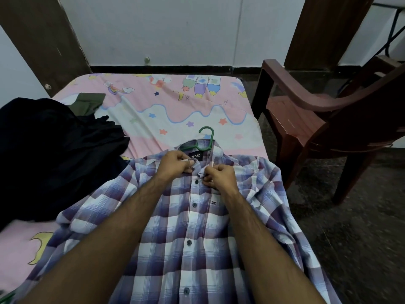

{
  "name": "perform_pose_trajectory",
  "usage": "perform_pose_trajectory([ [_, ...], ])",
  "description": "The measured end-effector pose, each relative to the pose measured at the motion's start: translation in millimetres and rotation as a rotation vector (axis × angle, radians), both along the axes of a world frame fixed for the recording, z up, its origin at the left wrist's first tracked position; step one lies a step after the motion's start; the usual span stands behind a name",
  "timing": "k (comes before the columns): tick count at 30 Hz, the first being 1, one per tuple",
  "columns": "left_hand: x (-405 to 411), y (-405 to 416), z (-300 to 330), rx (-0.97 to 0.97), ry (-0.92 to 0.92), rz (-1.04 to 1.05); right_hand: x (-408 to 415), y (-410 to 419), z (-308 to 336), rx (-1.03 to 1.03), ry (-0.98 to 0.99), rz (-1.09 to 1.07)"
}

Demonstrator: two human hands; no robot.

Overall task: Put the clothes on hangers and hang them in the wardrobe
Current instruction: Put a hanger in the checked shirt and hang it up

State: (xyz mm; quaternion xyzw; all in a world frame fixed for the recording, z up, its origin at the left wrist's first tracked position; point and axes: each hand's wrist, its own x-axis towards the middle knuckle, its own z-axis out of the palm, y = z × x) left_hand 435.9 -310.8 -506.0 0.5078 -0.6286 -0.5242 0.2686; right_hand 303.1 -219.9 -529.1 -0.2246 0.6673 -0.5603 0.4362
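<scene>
A purple, blue and white plaid shirt (190, 227) lies face up on the bed, buttoned down its front. A green plastic hanger (208, 137) sits inside it, its hook poking out past the collar. My left hand (175, 163) pinches the left side of the collar opening. My right hand (221, 175) pinches the right side of the placket just below the collar, near the top button. Both hands are closed on the fabric, a short gap between them.
The bed carries a pink cartoon-print sheet (153, 106). A heap of dark clothes (54, 145) and an olive garment (87, 102) lie at the left. A brown plastic armchair (317, 119) stands right of the bed. Brown wooden panels flank a white wall behind.
</scene>
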Motion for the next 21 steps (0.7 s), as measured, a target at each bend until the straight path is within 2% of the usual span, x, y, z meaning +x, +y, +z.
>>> perform_pose_trajectory([
  [9,-1,3,-2,0.09,0.04,0.049,-6,10,0,-0.093,-0.011,0.087],
  [14,1,8,4,0.156,0.102,0.063,-10,11,-1,-0.082,-0.086,0.101],
  [21,2,13,8,0.188,0.089,0.112,10,-1,-6,-0.001,0.194,0.044],
])
